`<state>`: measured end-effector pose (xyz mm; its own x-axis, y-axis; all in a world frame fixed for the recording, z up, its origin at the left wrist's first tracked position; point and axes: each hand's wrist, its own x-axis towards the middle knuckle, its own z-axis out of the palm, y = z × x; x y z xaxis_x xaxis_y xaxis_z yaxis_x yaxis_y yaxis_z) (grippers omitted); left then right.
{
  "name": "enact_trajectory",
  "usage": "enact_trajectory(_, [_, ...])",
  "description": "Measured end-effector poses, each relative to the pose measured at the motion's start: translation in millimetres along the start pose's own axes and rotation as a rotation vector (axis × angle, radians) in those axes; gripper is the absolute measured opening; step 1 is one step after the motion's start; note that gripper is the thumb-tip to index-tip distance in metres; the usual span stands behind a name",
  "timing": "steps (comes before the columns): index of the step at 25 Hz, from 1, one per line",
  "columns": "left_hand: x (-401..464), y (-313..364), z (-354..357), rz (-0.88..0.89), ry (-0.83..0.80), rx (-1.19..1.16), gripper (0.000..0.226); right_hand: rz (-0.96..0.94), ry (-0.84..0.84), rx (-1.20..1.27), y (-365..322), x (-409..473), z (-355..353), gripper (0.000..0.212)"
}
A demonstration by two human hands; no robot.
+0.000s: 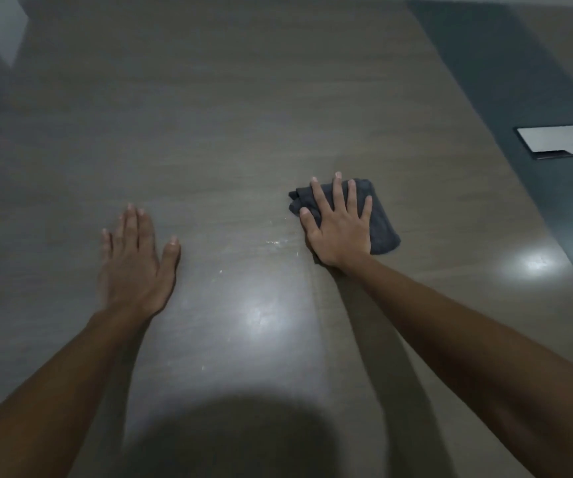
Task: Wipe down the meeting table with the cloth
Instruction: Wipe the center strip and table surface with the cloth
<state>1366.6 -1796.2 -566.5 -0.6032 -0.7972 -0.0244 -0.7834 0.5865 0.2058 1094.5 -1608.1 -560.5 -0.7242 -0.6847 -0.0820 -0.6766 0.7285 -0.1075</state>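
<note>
A round dark shadow [233, 439] lies on the table at the very bottom, closest to the camera, between the two bare arms. Both arms reach forward over the table [209, 115], which is brown with faint wood lines and a bit shiny.

The left hand [136, 267] lies flat on the table, palm down. Its fingers are straight and close together, and the thumb sticks out to the side. It holds nothing.

The right hand [338, 229] lies flat on top of the cloth [379, 222]. Its fingers are straight and spread apart, pressing the cloth down onto the table. The cloth is dark grey and folded into a small bundle. It sits on the right part of the table, and it sticks out past the fingertips and on the right side of the hand.

Between the two hands there are pale smears [274, 241] on the table, just beside the right hand. Two bright spots of light shine on the table, one [260, 317] between the arms and one [536, 262] near the right edge.

Past the table's right edge lies a dark strip [519, 81]. A flat white rectangle [560, 138] with a dark border sits in that strip.
</note>
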Motion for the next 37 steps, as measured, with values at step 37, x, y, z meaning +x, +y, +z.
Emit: enact_trajectory(37, [75.7,1.3,3.9,-0.007,0.018,0.026,0.081,-0.007,0.001,0.050,-88.9,140.8,-4.1,0.063])
